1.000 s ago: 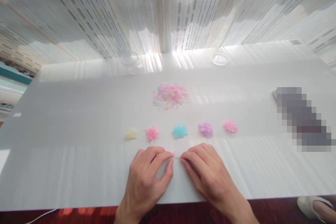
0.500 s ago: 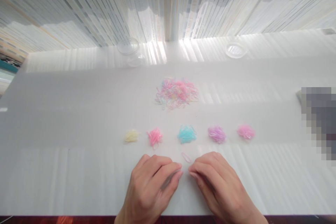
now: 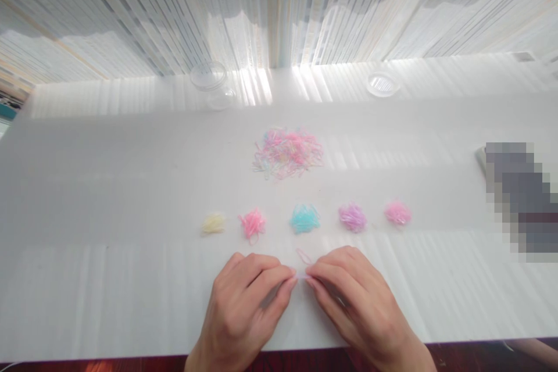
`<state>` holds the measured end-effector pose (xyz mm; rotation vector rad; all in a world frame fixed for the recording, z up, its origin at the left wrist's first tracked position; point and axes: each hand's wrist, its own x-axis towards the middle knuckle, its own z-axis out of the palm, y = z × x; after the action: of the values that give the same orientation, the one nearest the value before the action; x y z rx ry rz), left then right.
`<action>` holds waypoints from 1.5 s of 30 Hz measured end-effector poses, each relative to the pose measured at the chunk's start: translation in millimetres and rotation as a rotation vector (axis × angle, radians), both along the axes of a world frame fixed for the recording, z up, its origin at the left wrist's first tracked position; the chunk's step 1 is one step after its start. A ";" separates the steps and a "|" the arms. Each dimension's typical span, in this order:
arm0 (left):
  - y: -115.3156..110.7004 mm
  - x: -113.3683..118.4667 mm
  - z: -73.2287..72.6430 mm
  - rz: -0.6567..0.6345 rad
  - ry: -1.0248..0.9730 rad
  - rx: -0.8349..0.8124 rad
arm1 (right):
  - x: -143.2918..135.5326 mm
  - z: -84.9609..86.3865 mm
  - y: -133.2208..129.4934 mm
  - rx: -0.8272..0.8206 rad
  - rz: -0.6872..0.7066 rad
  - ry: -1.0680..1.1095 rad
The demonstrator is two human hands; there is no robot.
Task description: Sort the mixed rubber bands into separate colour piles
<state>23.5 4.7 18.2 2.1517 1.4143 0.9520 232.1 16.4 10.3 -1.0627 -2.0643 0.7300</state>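
My left hand (image 3: 253, 302) and my right hand (image 3: 355, 296) face each other near the table's front edge, fingertips pinched. Between them a short pale lilac rubber band (image 3: 301, 276) is stretched, one end in each pinch. A loose pale pink rubber band (image 3: 304, 256) lies on the table just beyond, against my right fingertips. Farther off, small piles of rubber bands form a row: pale yellow (image 3: 213, 224), bright pink (image 3: 253, 224), turquoise (image 3: 305, 218), purple (image 3: 353, 217) and light pink (image 3: 398, 213).
Behind the row lies a larger mixed-colour heap of rubber bands (image 3: 288, 152). A clear round container (image 3: 209, 77) and a clear lid (image 3: 383, 85) rest by the striped curtain (image 3: 174, 11). On the right of the white table (image 3: 108, 197) is a blurred-out dark object (image 3: 518, 192).
My fingertips now have a pale band visible between them, where before only a gap showed. My right hand sits closer to the loose pink band. The whole view has shifted slightly.
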 end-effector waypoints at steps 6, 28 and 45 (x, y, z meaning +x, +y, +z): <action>-0.7 -0.4 -1.8 0.004 0.005 0.028 | -0.3 2.1 -1.7 0.003 -0.029 0.024; -0.2 -0.3 -1.1 -0.028 0.023 0.064 | -1.4 2.3 0.6 0.018 -0.046 -0.033; -4.7 -3.0 -6.2 -0.026 0.041 0.055 | 16.3 16.0 3.0 0.112 -0.193 0.042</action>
<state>20.6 0.0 12.0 2.2367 1.3903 0.9532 248.4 19.4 26.3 -1.1530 -1.9122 0.5289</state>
